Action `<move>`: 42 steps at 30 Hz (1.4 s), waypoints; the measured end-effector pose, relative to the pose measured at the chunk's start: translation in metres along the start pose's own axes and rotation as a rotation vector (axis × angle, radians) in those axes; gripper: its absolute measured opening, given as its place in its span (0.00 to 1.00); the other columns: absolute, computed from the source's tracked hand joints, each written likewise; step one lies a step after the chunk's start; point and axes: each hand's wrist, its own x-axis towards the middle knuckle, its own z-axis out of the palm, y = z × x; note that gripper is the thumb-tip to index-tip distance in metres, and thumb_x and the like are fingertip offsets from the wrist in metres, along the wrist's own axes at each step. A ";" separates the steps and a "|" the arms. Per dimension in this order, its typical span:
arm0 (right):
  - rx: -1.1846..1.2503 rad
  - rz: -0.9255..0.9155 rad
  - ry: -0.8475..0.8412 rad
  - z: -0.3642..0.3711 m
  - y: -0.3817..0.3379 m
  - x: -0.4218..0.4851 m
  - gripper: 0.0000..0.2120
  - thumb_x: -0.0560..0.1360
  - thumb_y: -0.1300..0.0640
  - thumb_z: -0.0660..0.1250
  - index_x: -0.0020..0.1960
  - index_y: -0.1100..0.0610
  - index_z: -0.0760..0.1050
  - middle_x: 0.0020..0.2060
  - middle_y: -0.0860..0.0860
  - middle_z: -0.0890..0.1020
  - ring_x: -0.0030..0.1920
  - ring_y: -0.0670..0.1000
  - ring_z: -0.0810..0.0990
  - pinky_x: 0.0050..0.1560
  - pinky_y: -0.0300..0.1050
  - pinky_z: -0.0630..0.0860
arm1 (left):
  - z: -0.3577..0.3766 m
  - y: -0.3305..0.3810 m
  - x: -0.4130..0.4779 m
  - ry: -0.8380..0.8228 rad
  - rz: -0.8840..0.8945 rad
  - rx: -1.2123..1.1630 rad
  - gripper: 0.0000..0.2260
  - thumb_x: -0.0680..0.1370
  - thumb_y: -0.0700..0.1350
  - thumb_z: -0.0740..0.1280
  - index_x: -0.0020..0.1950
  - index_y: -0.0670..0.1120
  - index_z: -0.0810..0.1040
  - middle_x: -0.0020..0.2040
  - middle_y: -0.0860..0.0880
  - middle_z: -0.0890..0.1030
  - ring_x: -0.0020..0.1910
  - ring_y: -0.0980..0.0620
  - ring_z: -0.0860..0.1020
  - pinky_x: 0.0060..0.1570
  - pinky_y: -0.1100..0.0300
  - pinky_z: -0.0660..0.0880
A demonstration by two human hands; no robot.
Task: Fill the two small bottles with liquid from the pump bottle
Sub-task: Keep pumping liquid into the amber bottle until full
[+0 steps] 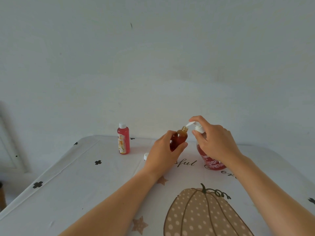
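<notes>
Our left hand wraps its fingers around the open small bottle, tipped under the pump spout. Our right hand grips the pump bottle, one finger on top. The capped bottle stands well left of our fingers.

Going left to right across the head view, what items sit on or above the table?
Capped red bottle → white cap on the cloth → left hand → open amber bottle it holds → pump nozzle → right hand on the pump bottle.
</notes>
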 end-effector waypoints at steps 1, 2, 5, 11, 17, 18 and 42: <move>-0.005 0.001 -0.002 0.000 0.000 0.000 0.18 0.85 0.50 0.64 0.73 0.41 0.68 0.31 0.43 0.78 0.32 0.44 0.78 0.38 0.45 0.77 | 0.000 0.000 0.000 0.003 0.001 -0.002 0.16 0.81 0.60 0.71 0.66 0.56 0.77 0.55 0.58 0.83 0.50 0.58 0.82 0.52 0.57 0.81; -0.005 0.004 0.000 0.001 0.000 0.000 0.18 0.85 0.50 0.64 0.74 0.40 0.67 0.31 0.43 0.78 0.32 0.44 0.78 0.38 0.45 0.77 | 0.000 -0.001 0.000 0.005 0.002 -0.004 0.16 0.81 0.60 0.71 0.66 0.56 0.77 0.54 0.58 0.83 0.50 0.58 0.82 0.52 0.56 0.82; 0.004 0.014 0.013 0.000 0.002 -0.001 0.17 0.85 0.50 0.64 0.72 0.40 0.68 0.30 0.44 0.79 0.31 0.45 0.78 0.39 0.49 0.80 | 0.000 -0.001 0.001 0.004 0.004 -0.003 0.15 0.81 0.60 0.71 0.65 0.56 0.77 0.54 0.58 0.83 0.51 0.58 0.82 0.52 0.55 0.82; 0.000 0.002 0.004 0.000 0.000 0.000 0.18 0.85 0.50 0.64 0.73 0.40 0.68 0.31 0.44 0.79 0.31 0.44 0.78 0.38 0.47 0.78 | 0.000 0.001 0.000 0.004 0.008 0.005 0.17 0.82 0.60 0.71 0.67 0.56 0.77 0.55 0.58 0.83 0.52 0.58 0.82 0.54 0.55 0.82; 0.021 -0.002 -0.003 0.000 -0.003 0.000 0.17 0.85 0.50 0.64 0.72 0.40 0.69 0.29 0.44 0.77 0.31 0.45 0.77 0.38 0.49 0.80 | 0.000 0.001 0.001 0.015 0.010 0.002 0.16 0.82 0.59 0.72 0.66 0.55 0.77 0.55 0.58 0.83 0.50 0.59 0.81 0.50 0.60 0.79; 0.015 -0.007 -0.004 0.001 -0.004 0.000 0.16 0.85 0.50 0.64 0.71 0.40 0.69 0.28 0.44 0.77 0.30 0.45 0.77 0.37 0.49 0.79 | 0.000 0.001 0.001 0.017 0.010 -0.001 0.16 0.82 0.59 0.72 0.66 0.55 0.77 0.54 0.58 0.83 0.50 0.60 0.81 0.49 0.61 0.79; 0.068 0.040 -0.015 -0.005 0.003 -0.005 0.20 0.86 0.50 0.64 0.75 0.38 0.65 0.32 0.44 0.79 0.31 0.45 0.78 0.37 0.48 0.78 | -0.001 -0.003 0.002 0.015 -0.005 0.019 0.15 0.81 0.60 0.71 0.65 0.57 0.76 0.54 0.59 0.82 0.50 0.58 0.81 0.47 0.60 0.78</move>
